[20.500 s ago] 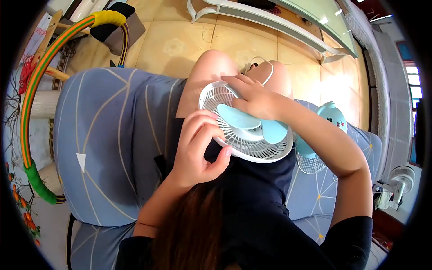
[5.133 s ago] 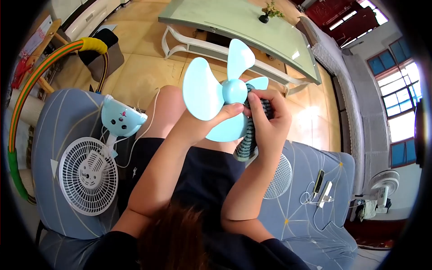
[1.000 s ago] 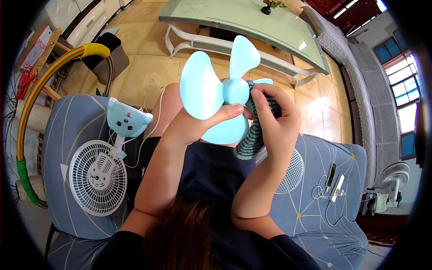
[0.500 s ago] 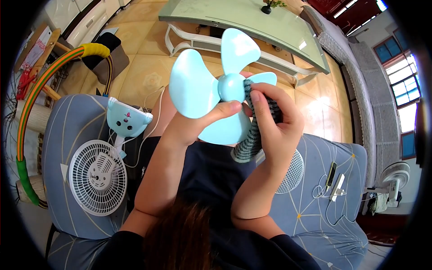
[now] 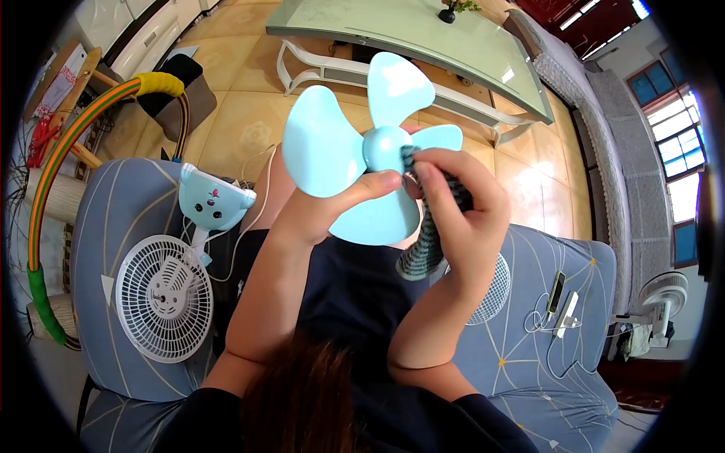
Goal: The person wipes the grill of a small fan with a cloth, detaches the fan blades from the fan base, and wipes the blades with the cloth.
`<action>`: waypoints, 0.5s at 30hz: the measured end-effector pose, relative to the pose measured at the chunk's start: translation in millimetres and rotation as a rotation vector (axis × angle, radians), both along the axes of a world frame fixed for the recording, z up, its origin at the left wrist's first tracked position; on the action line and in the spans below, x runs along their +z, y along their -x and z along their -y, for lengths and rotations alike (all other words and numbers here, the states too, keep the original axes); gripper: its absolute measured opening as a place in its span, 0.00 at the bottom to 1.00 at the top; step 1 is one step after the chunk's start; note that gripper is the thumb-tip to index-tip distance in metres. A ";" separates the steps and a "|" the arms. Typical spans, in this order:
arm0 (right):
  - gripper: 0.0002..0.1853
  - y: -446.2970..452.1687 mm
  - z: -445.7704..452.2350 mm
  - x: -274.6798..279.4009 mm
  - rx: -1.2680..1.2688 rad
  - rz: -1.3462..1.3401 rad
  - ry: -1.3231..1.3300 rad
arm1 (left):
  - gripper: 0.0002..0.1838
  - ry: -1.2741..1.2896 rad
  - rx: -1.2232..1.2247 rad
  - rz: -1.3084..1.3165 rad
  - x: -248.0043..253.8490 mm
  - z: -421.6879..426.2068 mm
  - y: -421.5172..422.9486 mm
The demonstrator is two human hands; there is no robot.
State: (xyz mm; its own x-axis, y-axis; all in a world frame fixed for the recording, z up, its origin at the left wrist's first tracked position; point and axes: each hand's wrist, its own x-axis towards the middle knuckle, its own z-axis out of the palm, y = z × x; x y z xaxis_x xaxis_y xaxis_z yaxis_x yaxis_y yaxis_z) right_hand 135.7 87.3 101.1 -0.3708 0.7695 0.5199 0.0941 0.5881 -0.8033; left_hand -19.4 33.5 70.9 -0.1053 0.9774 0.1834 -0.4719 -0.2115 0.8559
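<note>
A light-blue fan blade [image 5: 320,143] with a rounded hub is held up before me. My left hand [image 5: 321,208] grips it from below, thumb resting by the hub and the other fingers mostly hidden behind. My right hand [image 5: 468,198] pinches a dark striped cloth [image 5: 424,253], pressing a fold of it against the hub's right side while the rest hangs down. To the left, on the sofa, lies the fan's body, a light-blue base with an animal face [image 5: 215,202] and a white rear grille [image 5: 164,298].
A second white grille [image 5: 492,293] lies partly hidden behind my right forearm on the blue sofa [image 5: 529,340]. A power strip [image 5: 566,313] and a phone-like device [image 5: 556,291] with cables lie further right. A glass-topped table [image 5: 340,19] stands ahead; a striped hoop [image 5: 53,189] is at left.
My right hand has shifted the cloth slightly left onto the hub's edge, and its hanging end has swung a little right and down. The blade has tilted slightly; my left hand keeps its hold.
</note>
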 end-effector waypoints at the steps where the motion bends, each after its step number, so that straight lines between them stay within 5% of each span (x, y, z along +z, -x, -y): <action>1: 0.06 -0.6 -1.4 1.4 0.024 0.065 -0.089 | 0.26 -0.018 0.034 0.025 -3.3 -1.1 -1.2; 10: 0.06 6.4 7.4 5.2 -0.086 -0.059 0.103 | 0.28 0.012 0.027 -0.206 6.8 3.2 0.5; 15: 0.06 0.2 3.3 3.0 -0.011 0.003 0.068 | 0.26 0.032 0.023 -0.079 5.6 4.4 -1.1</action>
